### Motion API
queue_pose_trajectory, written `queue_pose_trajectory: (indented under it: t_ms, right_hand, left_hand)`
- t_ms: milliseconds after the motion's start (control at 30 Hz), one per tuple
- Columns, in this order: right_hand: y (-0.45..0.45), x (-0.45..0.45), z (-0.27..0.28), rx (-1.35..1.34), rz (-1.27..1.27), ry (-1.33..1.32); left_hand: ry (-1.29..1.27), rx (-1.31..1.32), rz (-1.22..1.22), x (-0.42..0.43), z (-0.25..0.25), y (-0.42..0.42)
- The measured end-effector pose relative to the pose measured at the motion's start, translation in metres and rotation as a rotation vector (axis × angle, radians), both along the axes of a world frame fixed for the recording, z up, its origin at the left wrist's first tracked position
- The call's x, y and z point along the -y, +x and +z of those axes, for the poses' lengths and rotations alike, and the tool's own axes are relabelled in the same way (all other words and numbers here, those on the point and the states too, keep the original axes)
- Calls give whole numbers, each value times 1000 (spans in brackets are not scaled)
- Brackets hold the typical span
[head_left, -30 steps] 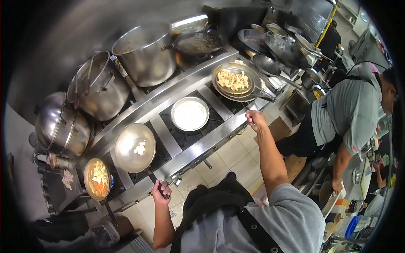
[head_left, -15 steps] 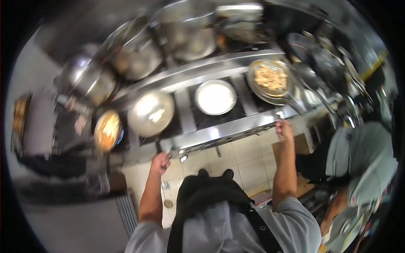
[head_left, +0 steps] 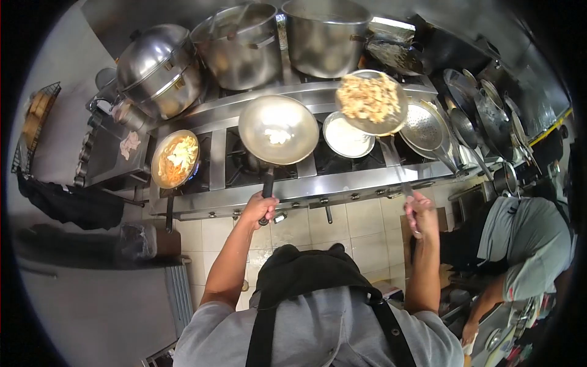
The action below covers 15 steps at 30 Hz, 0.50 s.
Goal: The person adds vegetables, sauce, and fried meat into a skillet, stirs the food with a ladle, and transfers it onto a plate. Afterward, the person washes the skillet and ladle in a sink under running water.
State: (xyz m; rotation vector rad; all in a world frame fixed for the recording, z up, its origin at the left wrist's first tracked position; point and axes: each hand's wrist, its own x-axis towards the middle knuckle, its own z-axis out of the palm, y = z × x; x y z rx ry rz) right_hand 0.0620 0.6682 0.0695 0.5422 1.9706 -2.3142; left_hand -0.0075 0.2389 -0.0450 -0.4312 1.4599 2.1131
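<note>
Right hand (head_left: 422, 215) closed on the skimmer (head_left: 379, 128), upper right of centre, I judge it nose-heavy under loose food pieces (head_left: 369, 96), best held at handle's end; left hand (head_left: 259, 210) grips the central frying pan (head_left: 278, 114).

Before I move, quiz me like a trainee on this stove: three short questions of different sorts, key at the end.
1. True or false: the left hand grips the pan of orange food.
2. What lies on the round utensil held by the right hand? A) white liquid B) browned pieces C) whole eggs
3. Fill in: of the three big pots at the back, the one with the domed lid stands at the ____ end.

Key: 1. False; it grips another pan's black handle. 2. B. 3. left.
</note>
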Motion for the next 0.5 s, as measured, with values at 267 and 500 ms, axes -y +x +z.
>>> queue_pose_trajectory:
  t_ms: [267, 500]
  right_hand:
    - [19, 190, -33, -204, 73, 564]
    - [28, 253, -22, -263, 65, 995]
  left_hand:
    - [-105, -54, -217, 42, -1, -12]
    - [5, 18, -232, 91, -17, -13]
